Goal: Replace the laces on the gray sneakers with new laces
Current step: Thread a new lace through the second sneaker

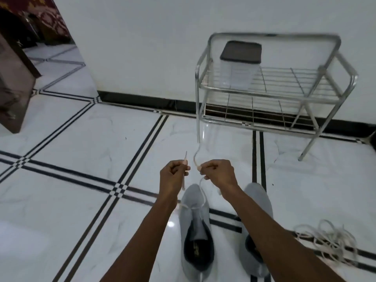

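Two gray sneakers sit on the floor. The left hand pinches one end of the new lace. The right hand pinches the other end. The lace seems just started through the front holes. Next, the ends likely cross into the next holes.

The right arm hides most of the right sneaker at 5 o'clock. The left sneaker's heel is cut off by the bottom edge. The lace pile at 4 o'clock is blurred. The door at 10 o'clock runs off the left edge.
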`<action>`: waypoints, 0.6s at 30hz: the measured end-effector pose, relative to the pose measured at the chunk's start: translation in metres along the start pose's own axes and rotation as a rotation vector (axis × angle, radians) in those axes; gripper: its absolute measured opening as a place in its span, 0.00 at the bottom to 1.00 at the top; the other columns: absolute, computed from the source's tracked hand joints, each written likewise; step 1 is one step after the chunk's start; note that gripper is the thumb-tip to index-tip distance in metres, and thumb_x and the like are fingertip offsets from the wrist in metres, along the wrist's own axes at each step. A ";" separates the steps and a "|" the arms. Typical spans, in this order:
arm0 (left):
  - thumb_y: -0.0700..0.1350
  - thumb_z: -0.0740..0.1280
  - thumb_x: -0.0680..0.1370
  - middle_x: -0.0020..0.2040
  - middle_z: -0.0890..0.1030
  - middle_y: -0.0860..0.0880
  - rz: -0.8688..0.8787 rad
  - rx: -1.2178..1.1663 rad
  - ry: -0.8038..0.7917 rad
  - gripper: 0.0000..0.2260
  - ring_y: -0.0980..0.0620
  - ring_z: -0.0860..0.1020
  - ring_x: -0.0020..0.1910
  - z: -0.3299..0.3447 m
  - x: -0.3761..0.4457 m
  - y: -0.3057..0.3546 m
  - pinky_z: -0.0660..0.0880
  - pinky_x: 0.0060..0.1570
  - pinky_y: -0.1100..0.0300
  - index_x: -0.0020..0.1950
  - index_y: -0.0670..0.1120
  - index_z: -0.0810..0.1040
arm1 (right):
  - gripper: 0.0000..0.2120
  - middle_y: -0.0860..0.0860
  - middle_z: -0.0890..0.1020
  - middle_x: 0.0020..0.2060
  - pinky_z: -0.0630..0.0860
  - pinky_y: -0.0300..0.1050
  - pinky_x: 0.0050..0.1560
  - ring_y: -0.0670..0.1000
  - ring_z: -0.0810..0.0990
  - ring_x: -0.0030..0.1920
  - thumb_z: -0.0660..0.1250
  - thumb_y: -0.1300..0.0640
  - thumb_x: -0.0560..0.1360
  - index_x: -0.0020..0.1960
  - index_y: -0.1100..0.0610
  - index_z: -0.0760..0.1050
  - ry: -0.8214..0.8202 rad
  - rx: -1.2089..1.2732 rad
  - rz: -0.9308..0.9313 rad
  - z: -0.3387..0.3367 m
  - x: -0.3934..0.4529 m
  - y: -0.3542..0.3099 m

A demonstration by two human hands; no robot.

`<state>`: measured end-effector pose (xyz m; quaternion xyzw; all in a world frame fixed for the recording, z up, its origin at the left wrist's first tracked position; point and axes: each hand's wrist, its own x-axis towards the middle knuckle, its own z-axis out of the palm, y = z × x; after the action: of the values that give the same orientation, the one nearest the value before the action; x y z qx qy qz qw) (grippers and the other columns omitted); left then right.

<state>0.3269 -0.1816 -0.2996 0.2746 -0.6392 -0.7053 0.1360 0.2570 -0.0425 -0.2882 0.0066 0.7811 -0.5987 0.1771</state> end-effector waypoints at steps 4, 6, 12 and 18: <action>0.47 0.71 0.81 0.43 0.86 0.47 -0.043 0.023 0.044 0.07 0.55 0.83 0.43 -0.004 -0.005 -0.047 0.77 0.47 0.61 0.52 0.43 0.82 | 0.04 0.53 0.86 0.38 0.77 0.39 0.38 0.49 0.84 0.34 0.75 0.60 0.73 0.47 0.59 0.84 -0.036 -0.052 0.012 0.000 0.005 0.056; 0.47 0.71 0.81 0.44 0.87 0.49 -0.056 0.059 0.099 0.07 0.57 0.82 0.43 -0.008 -0.005 -0.068 0.77 0.47 0.61 0.52 0.44 0.82 | 0.03 0.51 0.86 0.37 0.77 0.38 0.41 0.48 0.85 0.36 0.74 0.61 0.74 0.47 0.58 0.84 -0.017 -0.102 0.002 0.000 0.008 0.081; 0.44 0.70 0.81 0.47 0.85 0.45 -0.123 0.030 0.366 0.05 0.51 0.81 0.45 -0.031 -0.006 -0.113 0.77 0.36 0.68 0.51 0.43 0.82 | 0.06 0.50 0.86 0.38 0.81 0.43 0.43 0.51 0.86 0.42 0.72 0.61 0.75 0.48 0.50 0.82 -0.014 -0.106 0.014 0.003 0.007 0.127; 0.48 0.73 0.79 0.55 0.75 0.44 -0.104 0.185 0.666 0.15 0.49 0.76 0.51 -0.054 0.003 -0.128 0.75 0.54 0.59 0.61 0.43 0.76 | 0.06 0.50 0.86 0.42 0.83 0.54 0.53 0.51 0.86 0.44 0.71 0.55 0.75 0.51 0.54 0.82 0.041 -0.085 0.099 0.014 0.012 0.157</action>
<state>0.3752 -0.2096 -0.4271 0.5331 -0.6061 -0.5220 0.2755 0.2842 -0.0140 -0.4416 0.0499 0.8081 -0.5551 0.1907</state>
